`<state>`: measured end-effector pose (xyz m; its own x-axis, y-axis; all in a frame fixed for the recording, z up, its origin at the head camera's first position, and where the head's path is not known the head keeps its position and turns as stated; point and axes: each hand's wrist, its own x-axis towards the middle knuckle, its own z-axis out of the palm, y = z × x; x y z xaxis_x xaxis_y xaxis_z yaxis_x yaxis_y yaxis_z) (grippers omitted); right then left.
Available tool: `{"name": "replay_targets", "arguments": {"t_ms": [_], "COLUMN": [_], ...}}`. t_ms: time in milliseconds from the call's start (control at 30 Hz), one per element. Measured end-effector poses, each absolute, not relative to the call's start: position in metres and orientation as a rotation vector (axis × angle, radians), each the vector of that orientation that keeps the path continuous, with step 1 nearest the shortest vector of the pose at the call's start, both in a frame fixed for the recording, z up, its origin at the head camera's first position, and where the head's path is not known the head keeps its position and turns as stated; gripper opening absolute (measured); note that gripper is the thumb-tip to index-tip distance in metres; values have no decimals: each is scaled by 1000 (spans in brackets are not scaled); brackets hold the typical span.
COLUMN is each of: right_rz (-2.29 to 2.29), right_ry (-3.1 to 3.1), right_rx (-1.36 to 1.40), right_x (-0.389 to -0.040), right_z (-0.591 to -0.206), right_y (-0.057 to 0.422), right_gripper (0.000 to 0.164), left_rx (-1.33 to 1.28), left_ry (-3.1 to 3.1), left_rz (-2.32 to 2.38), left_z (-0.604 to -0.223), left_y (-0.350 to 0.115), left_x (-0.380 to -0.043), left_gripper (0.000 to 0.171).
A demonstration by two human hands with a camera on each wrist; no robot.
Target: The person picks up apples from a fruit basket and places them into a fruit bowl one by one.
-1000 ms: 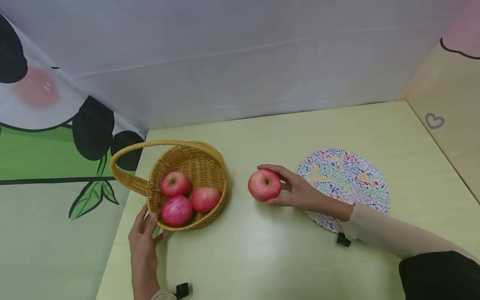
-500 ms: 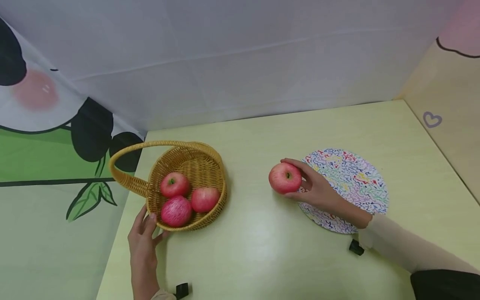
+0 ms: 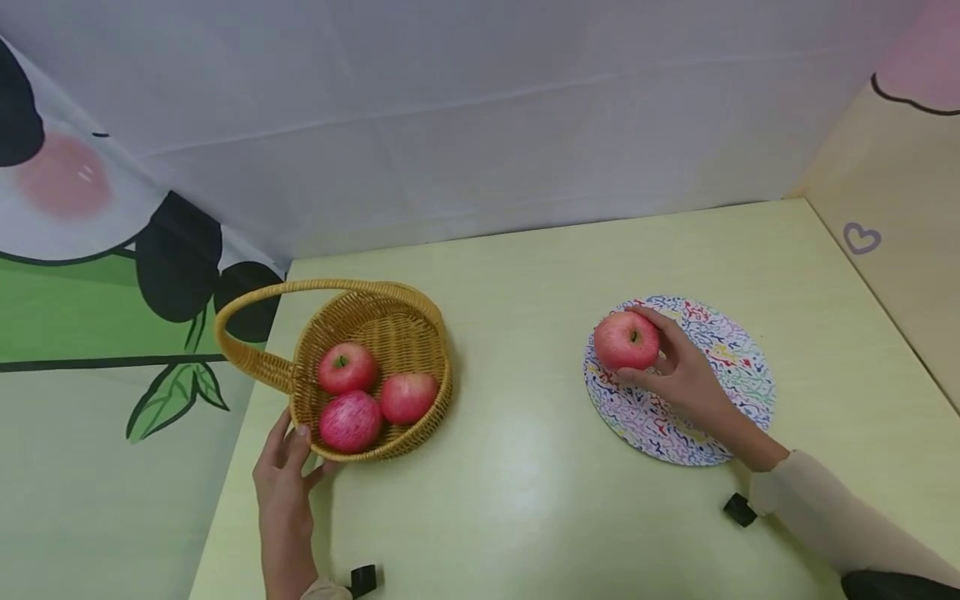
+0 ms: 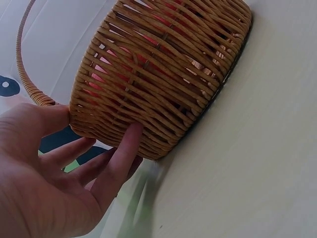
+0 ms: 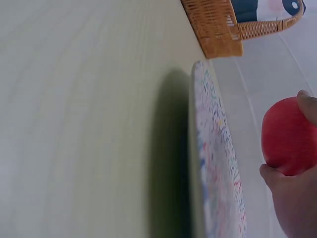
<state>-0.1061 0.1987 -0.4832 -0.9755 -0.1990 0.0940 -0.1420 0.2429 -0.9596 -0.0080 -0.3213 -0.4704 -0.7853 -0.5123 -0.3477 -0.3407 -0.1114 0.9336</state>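
My right hand [image 3: 686, 379] grips a red apple [image 3: 626, 340] between thumb and fingers, over the left part of a round plate [image 3: 652, 429] with colourful squiggles. In the right wrist view, a gap separates this apple [image 5: 287, 134] from the plate's surface [image 5: 213, 134]. My left hand [image 3: 285, 487] holds the wicker basket [image 3: 401, 333] at its near left side. The left wrist view has one fingertip against the woven wall [image 4: 143, 84] and another digit at the rim. Inside the basket lie three apples: one at the back [image 3: 347, 368], one at the front [image 3: 350, 422], one at the right [image 3: 408, 397].
The basket's tall handle [image 3: 247, 350] arches out past the left edge of the pale table [image 3: 510, 467]. A white cloth wall [image 3: 480, 150] stands behind the table, and a beige panel [image 3: 900, 217] rises at the right. Small black pieces [image 3: 739, 509] sit by both wrists.
My right hand has carried the apple rightward, from the table's middle to over the plate. My left hand and the basket have stayed in place.
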Motion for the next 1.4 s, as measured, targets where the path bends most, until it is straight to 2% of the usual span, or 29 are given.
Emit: {"name": "replay_targets", "arguments": {"t_ms": [500, 1000, 1400], "right_rz": [-1807, -1703, -1663], "right_ry": [2677, 2761, 2778], "right_rx": [85, 242, 216], "right_x": [-92, -89, -91], "right_z": [-498, -501, -501], "right_y": [252, 277, 273], "right_gripper": [93, 90, 92], "left_rx": [1022, 991, 994], "left_ry": [-2018, -2013, -2023], "left_rz": [-2007, -2019, -2010], "left_z": [-463, -461, -461], "left_y": [-315, -315, -315], "left_x": [-6, -5, -5], "left_gripper": [55, 57, 57]}}
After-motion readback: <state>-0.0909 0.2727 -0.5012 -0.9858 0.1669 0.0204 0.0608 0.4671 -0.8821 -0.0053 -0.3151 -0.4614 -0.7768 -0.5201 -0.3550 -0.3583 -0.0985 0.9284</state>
